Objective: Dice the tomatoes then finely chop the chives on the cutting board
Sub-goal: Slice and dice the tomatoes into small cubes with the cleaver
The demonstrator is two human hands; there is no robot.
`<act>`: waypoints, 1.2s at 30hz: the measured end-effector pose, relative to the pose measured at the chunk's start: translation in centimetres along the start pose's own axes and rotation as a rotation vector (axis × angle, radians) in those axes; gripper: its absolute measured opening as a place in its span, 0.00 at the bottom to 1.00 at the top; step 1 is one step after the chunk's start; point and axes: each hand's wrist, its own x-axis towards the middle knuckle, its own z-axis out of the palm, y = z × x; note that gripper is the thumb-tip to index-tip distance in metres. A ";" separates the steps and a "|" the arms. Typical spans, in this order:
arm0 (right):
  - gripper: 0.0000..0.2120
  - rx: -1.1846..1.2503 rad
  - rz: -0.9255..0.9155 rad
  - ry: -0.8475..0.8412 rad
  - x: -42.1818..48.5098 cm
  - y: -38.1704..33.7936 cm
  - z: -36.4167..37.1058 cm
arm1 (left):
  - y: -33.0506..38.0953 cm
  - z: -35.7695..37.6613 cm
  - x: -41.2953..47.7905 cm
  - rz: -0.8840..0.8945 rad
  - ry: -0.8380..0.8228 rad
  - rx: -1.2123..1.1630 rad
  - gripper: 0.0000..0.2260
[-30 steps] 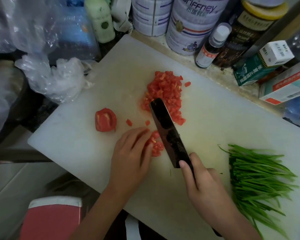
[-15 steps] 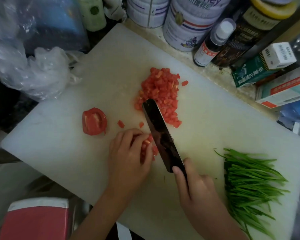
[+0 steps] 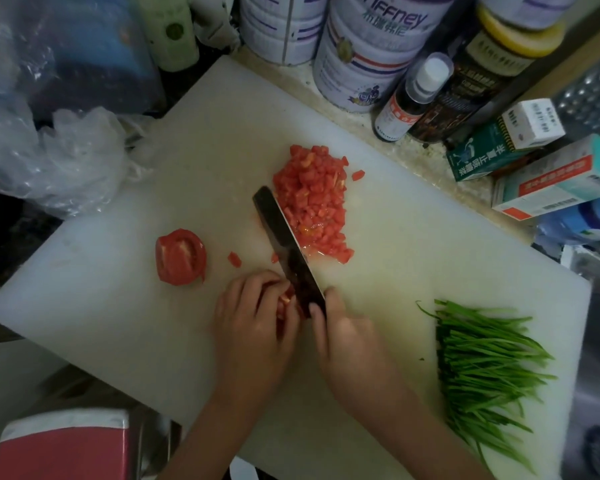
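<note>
On the white cutting board (image 3: 118, 306) lies a heap of diced tomato (image 3: 312, 202) at the centre. A tomato chunk (image 3: 180, 257) sits apart to the left, with small loose bits beside it. My left hand (image 3: 253, 323) curls its fingers over a small cluster of tomato strips (image 3: 284, 301). My right hand (image 3: 347, 337) grips the dark knife (image 3: 284, 247), forefinger along the blade's spine; the blade stands against the strips, tip beside the diced heap. A bundle of green chives (image 3: 482, 362) lies on the board's right end.
Tins (image 3: 371, 53), a small bottle (image 3: 413, 95), jars and cardboard boxes (image 3: 551, 181) crowd the counter behind the board. Crumpled plastic bags (image 3: 49, 157) lie at the left. A red and white container (image 3: 59, 445) sits below the board's near left edge.
The knife has drawn back toward me, and my right hand has closed in on my left. My left fingers have curled tighter over the tomato strips.
</note>
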 end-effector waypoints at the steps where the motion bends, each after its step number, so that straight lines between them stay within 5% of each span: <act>1: 0.14 0.017 -0.019 0.032 0.4 0.1 0.3 | -0.1 0.1 0.0 -0.001 0.005 -0.008 0.06; 11: 0.13 0.089 0.126 -0.048 -6.6 3.4 0.3 | -0.8 -0.4 0.1 0.006 -0.072 -0.100 0.08; 19: 0.19 0.239 0.105 0.125 -8.6 4.4 -2.3 | -1.9 -3.6 -0.4 0.015 -0.131 -0.193 0.11; 23: 0.29 0.291 0.256 0.219 -10.4 5.7 0.7 | -2.6 -4.3 -0.4 -0.039 -0.179 -0.166 0.20; 28: 0.28 0.419 0.439 0.267 -11.3 4.1 5.2 | -2.9 -3.1 1.1 -0.057 -0.276 -0.037 0.30; 32: 0.14 0.566 0.449 0.272 -10.1 1.3 6.3 | -2.5 -2.2 2.2 -0.068 -0.324 -0.083 0.32; 36: 0.26 0.661 0.452 0.249 -8.3 -0.9 6.9 | -2.5 -1.6 2.3 -0.012 -0.272 -0.146 0.26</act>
